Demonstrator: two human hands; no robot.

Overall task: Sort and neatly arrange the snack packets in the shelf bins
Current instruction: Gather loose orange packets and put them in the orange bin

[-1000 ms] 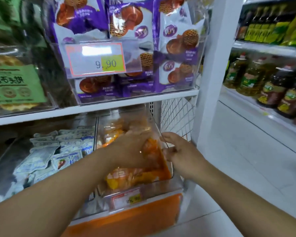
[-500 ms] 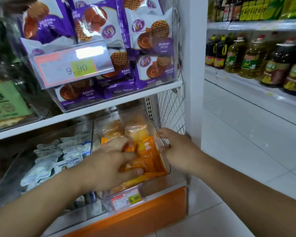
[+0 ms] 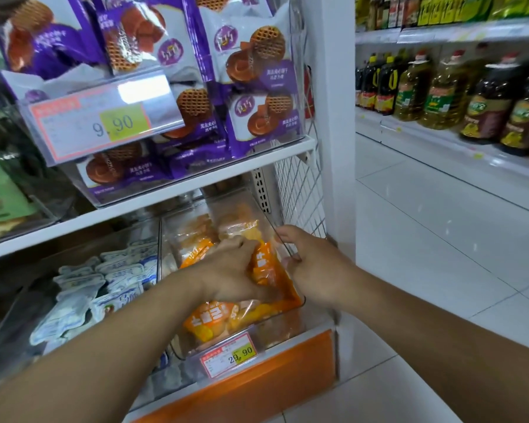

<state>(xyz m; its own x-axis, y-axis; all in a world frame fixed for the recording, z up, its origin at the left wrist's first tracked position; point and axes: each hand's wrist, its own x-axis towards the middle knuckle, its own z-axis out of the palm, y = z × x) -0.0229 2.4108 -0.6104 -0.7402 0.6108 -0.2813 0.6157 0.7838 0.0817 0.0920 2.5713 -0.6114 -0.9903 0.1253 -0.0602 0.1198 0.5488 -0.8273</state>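
the left hand (image 3: 232, 270) reaches into the clear bin (image 3: 290, 309) at the right end of the lower shelf, fingers curled down among the orange snack packets (image 3: 208, 322) and pressing on one; whether they actually clasp it cannot be told. the right hand (image 3: 309, 264) sits at the bin's right wall, fingers bent over the rim and thumb against the outer face, gripping that wall. the orange packets fill this bin from back to front, overlapping too much to count. a price tag (image 3: 229, 355) reading 29.90 hangs on the bin's front edge, above an orange shelf strip (image 3: 257, 389). just left, a second clear bin holds a heap of white and blue packets (image 3: 104, 285). on the upper shelf (image 3: 171, 196) a bin of purple waffle biscuit packets (image 3: 251, 71) carries a 9.90 price label (image 3: 104, 123). a white wire mesh panel (image 3: 300, 190) closes the shelf's right end beside a white post. across the pale tiled floor (image 3: 440, 254), another shelf carries oil bottles (image 3: 440, 90), at least seven.
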